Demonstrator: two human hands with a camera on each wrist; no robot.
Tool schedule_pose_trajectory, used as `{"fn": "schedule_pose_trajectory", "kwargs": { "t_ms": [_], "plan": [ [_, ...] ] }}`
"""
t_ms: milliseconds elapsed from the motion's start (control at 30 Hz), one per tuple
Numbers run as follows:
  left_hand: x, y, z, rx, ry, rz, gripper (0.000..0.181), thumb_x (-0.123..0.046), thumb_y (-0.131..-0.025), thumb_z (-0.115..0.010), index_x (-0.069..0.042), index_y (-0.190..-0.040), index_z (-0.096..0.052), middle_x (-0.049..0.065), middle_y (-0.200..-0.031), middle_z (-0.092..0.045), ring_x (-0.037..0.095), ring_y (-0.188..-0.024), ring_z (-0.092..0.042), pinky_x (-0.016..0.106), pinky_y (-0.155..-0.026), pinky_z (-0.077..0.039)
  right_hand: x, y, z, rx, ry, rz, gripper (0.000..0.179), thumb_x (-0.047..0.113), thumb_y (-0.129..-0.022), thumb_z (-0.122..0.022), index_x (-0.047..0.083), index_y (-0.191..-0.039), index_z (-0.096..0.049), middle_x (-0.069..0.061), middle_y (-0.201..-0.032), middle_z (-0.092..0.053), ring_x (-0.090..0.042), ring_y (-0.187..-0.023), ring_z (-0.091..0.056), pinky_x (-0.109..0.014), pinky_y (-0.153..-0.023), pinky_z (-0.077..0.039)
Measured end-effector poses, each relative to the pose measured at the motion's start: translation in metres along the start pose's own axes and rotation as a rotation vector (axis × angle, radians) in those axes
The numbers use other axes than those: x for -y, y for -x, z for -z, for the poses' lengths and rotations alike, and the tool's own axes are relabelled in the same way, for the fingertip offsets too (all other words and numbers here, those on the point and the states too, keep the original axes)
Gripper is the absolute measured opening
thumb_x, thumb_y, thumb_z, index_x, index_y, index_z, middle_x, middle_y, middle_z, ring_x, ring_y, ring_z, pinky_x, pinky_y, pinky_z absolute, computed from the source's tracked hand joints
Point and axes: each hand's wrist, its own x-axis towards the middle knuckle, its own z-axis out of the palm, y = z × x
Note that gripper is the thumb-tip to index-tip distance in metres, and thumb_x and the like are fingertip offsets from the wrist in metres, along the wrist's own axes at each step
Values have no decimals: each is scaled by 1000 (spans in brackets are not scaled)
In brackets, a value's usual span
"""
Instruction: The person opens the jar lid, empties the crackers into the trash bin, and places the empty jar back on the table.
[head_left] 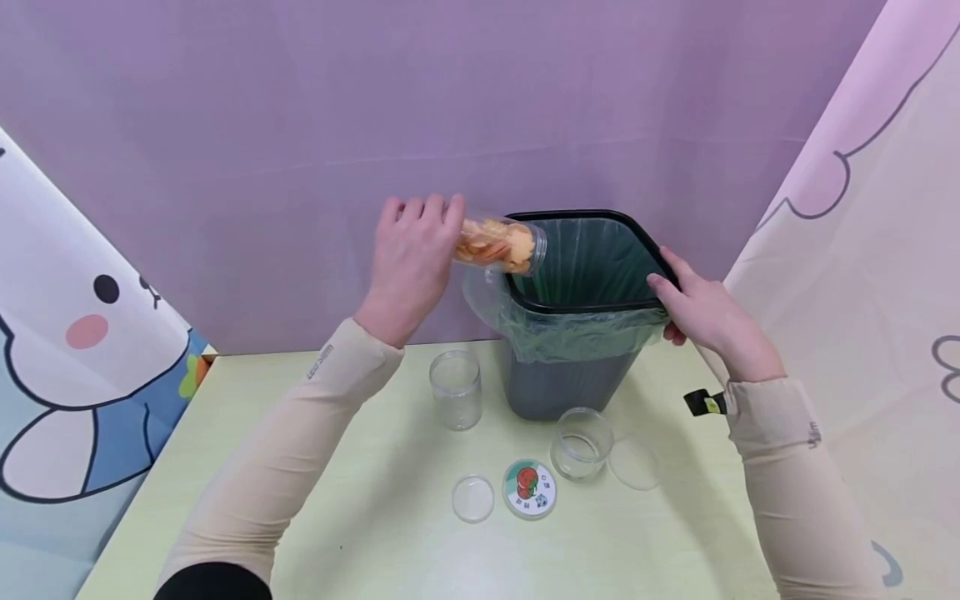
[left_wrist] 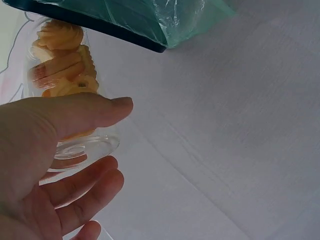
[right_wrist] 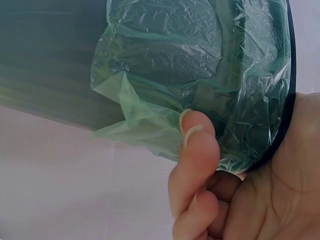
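Note:
My left hand (head_left: 416,262) grips a clear plastic jar (head_left: 498,243) of cookies, tipped on its side. The jar's mouth reaches over the left rim of a grey trash can (head_left: 570,379). Several piped cookies (left_wrist: 62,65) show through the jar wall in the left wrist view. My right hand (head_left: 708,312) holds the can's right rim, thumb on the black edge and fingers curled underneath. A green trash bag (right_wrist: 165,55) lines the can and folds down over its outside. The can is tilted a little on the table, and its bottom inside is hidden.
On the table (head_left: 375,533) stand two clear jars, one (head_left: 456,392) left of the can and another (head_left: 581,446) in front. Nearby lie a round lid with a tomato picture (head_left: 529,489), a clear disc (head_left: 472,498) and a thin clear ring (head_left: 633,463). A purple curtain (head_left: 300,167) hangs behind.

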Motion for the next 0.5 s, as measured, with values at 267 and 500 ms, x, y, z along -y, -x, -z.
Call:
{"fn": "schedule_pose_trajectory", "kwargs": {
  "t_ms": [267,500],
  "plan": [
    [-4,-4,-2,-79,-17,-49,38,9,-95,-45,-12,-124,-60,13,-100,-65,33,-86,-60,44,-81,-43,1,-1,-2,2,4,-3,79,71,-97,-25,31,-160,1,-9,-68,-65,-23,-68,-63,-56,-92,-40],
    [-9,-9,0,-133,-47,-79,41,9,-96,-44,-16,-124,-61,11,-95,-61,31,-83,-57,43,-82,-42,3,0,-3,3,-11,-2,77,69,-98,-26,31,-160,0,-11,-69,-66,-24,-68,-63,-57,-95,-39]
  ]
}}
